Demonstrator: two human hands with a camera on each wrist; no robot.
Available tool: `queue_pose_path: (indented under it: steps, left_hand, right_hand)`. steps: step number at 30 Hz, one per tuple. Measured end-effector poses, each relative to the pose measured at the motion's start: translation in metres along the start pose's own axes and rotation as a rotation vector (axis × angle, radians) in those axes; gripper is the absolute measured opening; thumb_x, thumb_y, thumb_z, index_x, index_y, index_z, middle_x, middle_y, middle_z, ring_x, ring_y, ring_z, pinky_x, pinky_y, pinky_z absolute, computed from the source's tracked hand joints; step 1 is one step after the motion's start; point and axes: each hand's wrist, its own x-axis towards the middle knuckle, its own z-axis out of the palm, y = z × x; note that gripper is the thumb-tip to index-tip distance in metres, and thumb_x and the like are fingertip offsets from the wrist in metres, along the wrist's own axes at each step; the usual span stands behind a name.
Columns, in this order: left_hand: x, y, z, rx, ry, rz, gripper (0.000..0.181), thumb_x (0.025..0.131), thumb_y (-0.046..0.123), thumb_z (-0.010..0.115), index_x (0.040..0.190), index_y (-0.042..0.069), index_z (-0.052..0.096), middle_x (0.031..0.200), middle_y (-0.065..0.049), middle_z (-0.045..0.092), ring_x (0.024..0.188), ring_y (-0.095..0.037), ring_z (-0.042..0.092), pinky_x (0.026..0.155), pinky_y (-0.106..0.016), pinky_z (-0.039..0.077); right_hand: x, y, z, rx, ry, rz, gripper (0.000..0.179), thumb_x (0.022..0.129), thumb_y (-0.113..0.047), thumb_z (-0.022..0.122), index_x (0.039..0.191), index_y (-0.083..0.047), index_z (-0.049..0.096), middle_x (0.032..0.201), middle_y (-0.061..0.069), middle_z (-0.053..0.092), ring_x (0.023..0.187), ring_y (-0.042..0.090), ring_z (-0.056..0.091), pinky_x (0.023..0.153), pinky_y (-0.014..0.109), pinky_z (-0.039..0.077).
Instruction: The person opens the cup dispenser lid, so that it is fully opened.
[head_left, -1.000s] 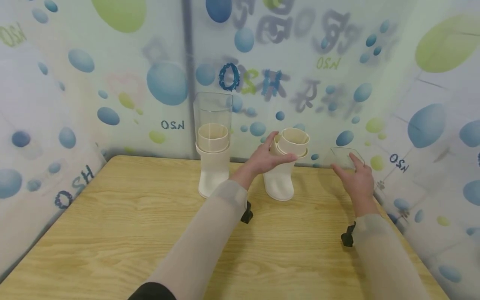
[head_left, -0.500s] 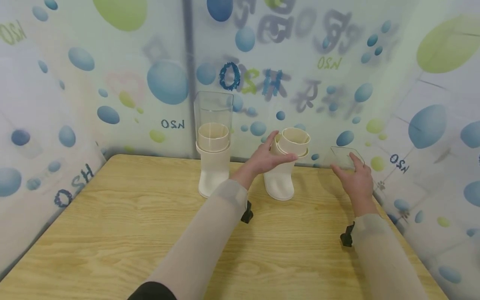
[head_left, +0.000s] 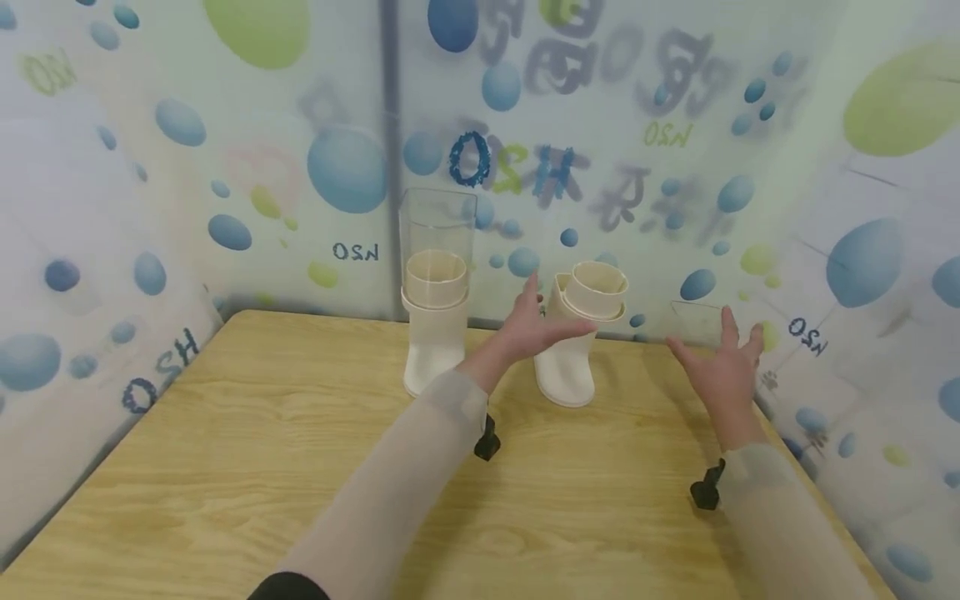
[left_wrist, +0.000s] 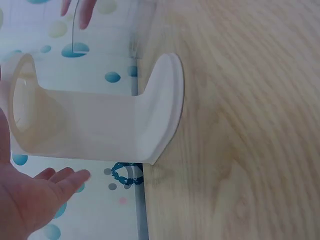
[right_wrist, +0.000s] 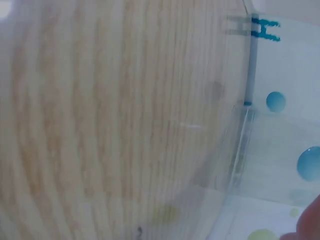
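Note:
My left hand (head_left: 528,329) is spread beside the upper part of a white stand (head_left: 573,358) with a round collar on top and a flared foot. In the left wrist view its straight fingers (left_wrist: 62,187) lie just beside the stand (left_wrist: 95,122), apart from it. On the right, my right hand (head_left: 723,375) has its fingers spread by a clear see-through container (head_left: 693,321), whose outline is faint. The container's clear edge (right_wrist: 240,150) shows in the right wrist view, with a fingertip (right_wrist: 310,222) near it. Whether that hand touches the container, I cannot tell.
A second white stand (head_left: 435,350) is at the left, with a clear container (head_left: 438,217) rising from its collar. Both stands are near the back edge of the wooden table (head_left: 300,458). Curtains (head_left: 225,167) with blue and green drops surround the table.
The left hand has come slightly away from the right-hand stand. The right hand's fingers have spread wider at the clear container. The head view has shifted a little.

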Motion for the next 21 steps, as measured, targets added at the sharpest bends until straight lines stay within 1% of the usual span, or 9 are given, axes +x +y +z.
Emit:
queue_pose_path:
  steps: [2,3,7,9,12,14,16,18,21]
  left_hand:
    - [-0.008,-0.003,-0.003,-0.001,0.002,0.011,0.13,0.088,0.058,0.087,0.178,0.018,0.003,0.178,-0.019,0.029,0.162,-0.04,0.036,0.127,-0.06,0.041]
    - [-0.012,-0.004,-0.004,0.008,0.0,0.021,0.122,0.091,0.058,0.085,0.178,0.015,0.01,0.176,-0.019,0.033,0.16,-0.04,0.04,0.125,-0.059,0.043]
    - [-0.035,-0.009,-0.014,0.072,-0.045,0.091,0.085,0.103,0.047,0.075,0.169,0.007,0.039,0.167,-0.017,0.047,0.153,-0.04,0.051,0.119,-0.054,0.051]
    - [-0.049,-0.011,-0.02,0.105,-0.068,0.121,0.069,0.106,0.042,0.072,0.161,0.007,0.051,0.163,-0.014,0.053,0.147,-0.037,0.058,0.113,-0.052,0.057]
    - [-0.07,-0.012,-0.029,0.142,-0.083,0.142,0.054,0.107,0.037,0.071,0.153,0.011,0.061,0.157,-0.008,0.06,0.139,-0.031,0.066,0.103,-0.045,0.062]
    - [-0.085,-0.012,-0.036,0.148,-0.086,0.146,0.049,0.107,0.035,0.072,0.15,0.012,0.064,0.154,-0.005,0.064,0.134,-0.028,0.069,0.099,-0.043,0.063]
    - [-0.099,-0.012,-0.044,0.155,-0.081,0.149,0.047,0.106,0.035,0.073,0.148,0.015,0.066,0.151,-0.003,0.066,0.131,-0.026,0.07,0.099,-0.042,0.063]
    - [-0.111,-0.012,-0.052,0.147,-0.075,0.161,0.044,0.106,0.033,0.073,0.146,0.014,0.068,0.149,-0.003,0.068,0.129,-0.025,0.072,0.1,-0.042,0.063]
    - [-0.128,-0.014,-0.066,0.141,-0.066,0.186,0.041,0.106,0.03,0.073,0.143,0.014,0.07,0.147,-0.003,0.07,0.127,-0.024,0.073,0.101,-0.042,0.063]
  right_hand:
    - [-0.006,-0.003,-0.002,0.034,0.072,-0.021,0.114,0.097,-0.073,0.067,0.179,-0.022,0.006,0.181,0.027,-0.016,0.165,0.062,0.004,0.118,0.082,0.033]
    - [-0.009,-0.005,-0.004,0.051,0.112,-0.041,0.109,0.099,-0.068,0.068,0.178,-0.019,0.012,0.182,0.027,-0.009,0.167,0.058,0.007,0.119,0.081,0.033]
    - [-0.023,-0.016,-0.009,0.146,0.253,-0.156,0.079,0.102,-0.044,0.07,0.167,-0.008,0.041,0.176,0.025,0.026,0.16,0.049,0.031,0.118,0.075,0.037]
    - [-0.032,-0.024,-0.012,0.189,0.283,-0.223,0.066,0.103,-0.034,0.069,0.159,-0.004,0.051,0.166,0.025,0.041,0.15,0.047,0.042,0.115,0.071,0.04]
    - [-0.049,-0.038,-0.016,0.245,0.273,-0.301,0.054,0.102,-0.023,0.068,0.151,-0.002,0.059,0.151,0.025,0.053,0.138,0.043,0.053,0.115,0.046,0.047]
    - [-0.063,-0.049,-0.018,0.271,0.232,-0.337,0.05,0.103,-0.018,0.067,0.15,-0.002,0.059,0.146,0.024,0.055,0.132,0.039,0.059,0.11,0.027,0.046]
    - [-0.076,-0.059,-0.017,0.301,0.202,-0.385,0.049,0.102,-0.013,0.068,0.148,-0.001,0.06,0.142,0.022,0.057,0.127,0.026,0.063,0.105,0.011,0.042]
    - [-0.087,-0.067,-0.014,0.315,0.187,-0.455,0.047,0.1,-0.008,0.07,0.145,0.002,0.061,0.138,0.023,0.061,0.121,0.019,0.062,0.101,0.006,0.04]
    - [-0.1,-0.078,-0.007,0.327,0.179,-0.565,0.044,0.098,-0.003,0.072,0.14,0.005,0.063,0.131,0.023,0.065,0.115,0.015,0.061,0.101,0.004,0.041]
